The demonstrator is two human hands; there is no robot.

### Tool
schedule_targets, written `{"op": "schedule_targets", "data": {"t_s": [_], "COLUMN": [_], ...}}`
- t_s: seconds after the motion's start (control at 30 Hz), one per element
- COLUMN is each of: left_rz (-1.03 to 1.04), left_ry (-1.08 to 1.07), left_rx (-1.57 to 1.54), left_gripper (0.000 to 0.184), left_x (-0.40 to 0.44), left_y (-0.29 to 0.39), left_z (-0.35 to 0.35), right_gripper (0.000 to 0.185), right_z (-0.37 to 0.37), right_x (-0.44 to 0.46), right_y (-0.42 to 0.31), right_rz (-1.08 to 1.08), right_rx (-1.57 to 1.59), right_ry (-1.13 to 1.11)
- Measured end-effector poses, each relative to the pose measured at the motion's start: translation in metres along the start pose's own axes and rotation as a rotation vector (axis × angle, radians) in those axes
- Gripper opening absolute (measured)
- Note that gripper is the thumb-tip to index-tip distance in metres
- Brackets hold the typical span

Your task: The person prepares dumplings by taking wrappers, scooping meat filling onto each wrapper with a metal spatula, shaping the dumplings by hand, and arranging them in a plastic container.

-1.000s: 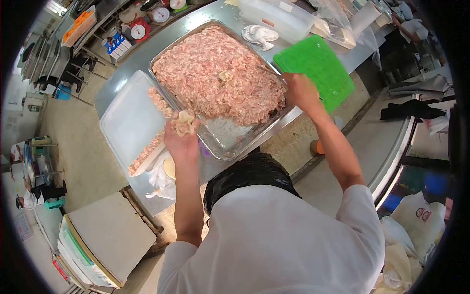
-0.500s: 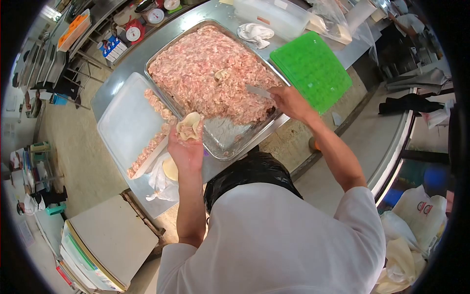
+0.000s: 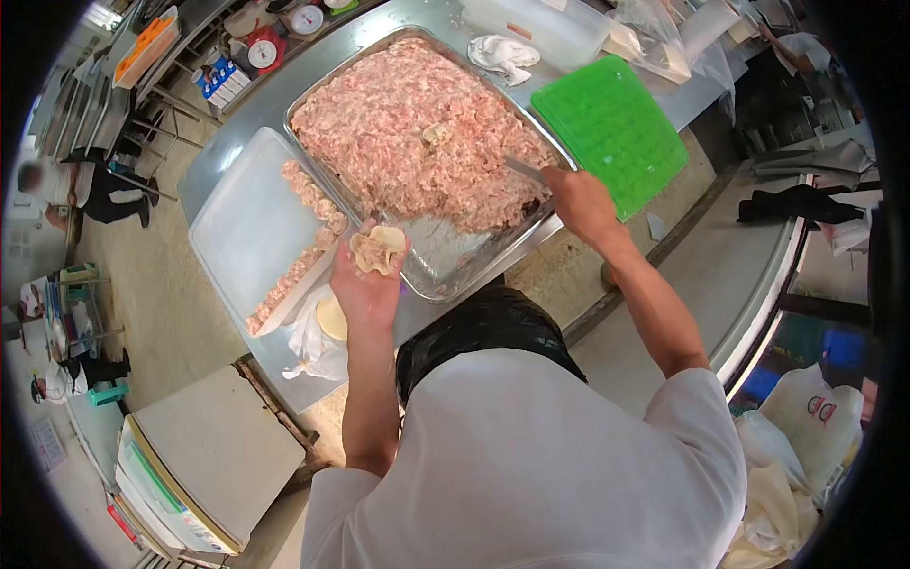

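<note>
My left hand (image 3: 364, 296) is closed around a round dough wrapper (image 3: 390, 239) cupped about some meat filling, near the front left corner of a metal tray (image 3: 438, 290). Minced meat (image 3: 408, 123) fills most of that tray; its near corner shows bare metal. With fingers wrapped round the handle, my right hand (image 3: 580, 203) holds a flat metal spatula (image 3: 523, 170), its blade at the meat's right side. A small pale lump (image 3: 437, 134) sits on the meat. Left of the tray, filled dumplings (image 3: 301, 261) line the edge of a white plastic tray (image 3: 248, 204).
Pale round wrappers (image 3: 332, 318) lie by a plastic bag (image 3: 309, 343) at the table's near edge. A green lid (image 3: 614, 135), a white cloth (image 3: 503, 57) and a clear bin (image 3: 559, 30) lie beyond. Another person (image 3: 106, 194) is at far left.
The wrapper in my left hand looks more gathered round its filling. My right hand and spatula have shifted slightly right. Another person has come into view at the left.
</note>
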State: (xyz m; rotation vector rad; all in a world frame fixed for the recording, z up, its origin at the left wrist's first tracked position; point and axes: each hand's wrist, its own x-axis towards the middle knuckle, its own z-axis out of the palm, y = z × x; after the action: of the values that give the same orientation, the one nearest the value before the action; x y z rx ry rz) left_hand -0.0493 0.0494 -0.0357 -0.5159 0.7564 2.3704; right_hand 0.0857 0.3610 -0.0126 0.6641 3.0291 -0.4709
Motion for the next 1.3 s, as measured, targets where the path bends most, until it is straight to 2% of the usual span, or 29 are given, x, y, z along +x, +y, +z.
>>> {"op": "schedule_targets", "data": {"t_s": [0.1,0.3,0.4,0.5,0.6,0.7,0.8,1.0,1.1,1.13,1.23,1.3], "left_rz": [-0.018,-0.072,-0.044,-0.06,-0.056,-0.039,-0.032,0.002,-0.008,0.004,0.048,0.105], "left_ry": [-0.065,-0.07,0.024,-0.001,0.022,0.026,0.002,-0.049,-0.072,-0.061,-0.015,0.026], "left_rx": [-0.015,-0.04,-0.034,-0.001,0.009,0.006,0.022,0.047,0.002,-0.019,-0.048,-0.021], "left_gripper": [0.044,0.044,0.044,0.043,0.043,0.044,0.045,0.047,0.047,0.046,0.045,0.046], "left_x": [0.004,0.014,0.014,0.012,0.015,0.009,0.009,0.014,0.01,0.007,-0.004,-0.01], "left_y": [-0.006,-0.016,-0.022,-0.022,-0.025,-0.022,-0.016,-0.026,-0.03,-0.031,-0.031,-0.027], "left_z": [0.001,0.001,0.01,0.014,0.014,0.016,0.006,0.023,0.04,0.044,0.057,0.065], "right_gripper": [0.024,0.018,0.012,0.013,0.015,0.016,0.019,0.022,0.024,0.03,0.032,0.032], "right_z": [0.0,-0.001,0.01,0.013,0.016,0.019,-0.007,-0.032,0.009,0.006,0.022,0.025], "right_x": [-0.006,-0.018,-0.019,-0.015,-0.009,-0.008,-0.015,-0.029,-0.051,-0.057,-0.066,-0.067], "right_y": [-0.01,-0.017,-0.018,-0.019,-0.02,-0.022,-0.029,-0.05,-0.082,-0.094,-0.112,-0.11], "right_rz": [-0.048,-0.024,-0.057,-0.074,-0.183,-0.076,0.19,0.105,-0.265,-0.235,-0.227,-0.201], "right_rx": [-0.005,0.029,0.104,0.255,0.518,0.764,0.949,1.099,0.953,0.897,0.752,0.79], "right_ry": [0.042,-0.042,-0.034,-0.005,-0.034,-0.136,-0.378,-0.652,-0.086,-0.062,0.017,-0.012]}}
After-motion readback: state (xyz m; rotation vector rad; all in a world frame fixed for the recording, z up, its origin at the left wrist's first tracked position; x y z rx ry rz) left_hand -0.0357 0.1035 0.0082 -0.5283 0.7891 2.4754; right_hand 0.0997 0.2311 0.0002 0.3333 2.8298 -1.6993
